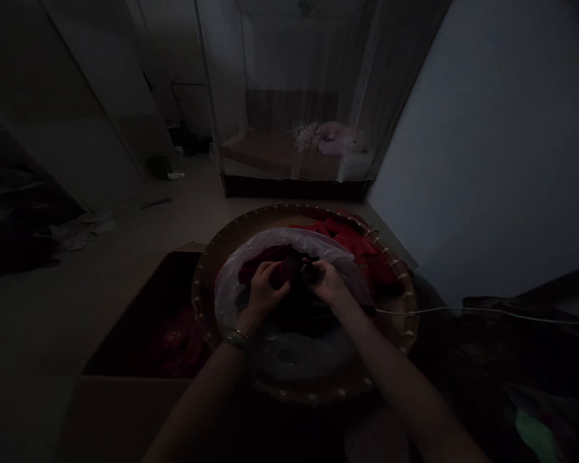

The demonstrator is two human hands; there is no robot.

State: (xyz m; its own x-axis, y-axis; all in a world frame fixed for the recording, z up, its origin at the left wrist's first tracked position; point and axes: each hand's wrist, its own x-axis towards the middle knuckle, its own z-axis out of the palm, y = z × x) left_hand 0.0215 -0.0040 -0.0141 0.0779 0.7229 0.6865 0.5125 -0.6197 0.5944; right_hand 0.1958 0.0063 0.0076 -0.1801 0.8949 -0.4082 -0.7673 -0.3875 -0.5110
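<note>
In the dim head view, my left hand [264, 288] has its fingers closed round a small dark red piece [284, 270], whose kind I cannot make out. Close beside it on the right, my right hand [327, 281] pinches something small and blackish [311, 270], too dark to name. Both hands are over an opened, whitish plastic bag [229, 292] with dark contents. The bag lies in a large round woven bamboo tray [203, 270]. Bright red pieces [350, 236] are heaped at the tray's far right side.
A cardboard box [125, 379] with dark red items inside stands left of the tray. A white cord [463, 308] runs rightward from the tray. Beyond are a netted bed [270, 161] and, at right, a pale wall [492, 148].
</note>
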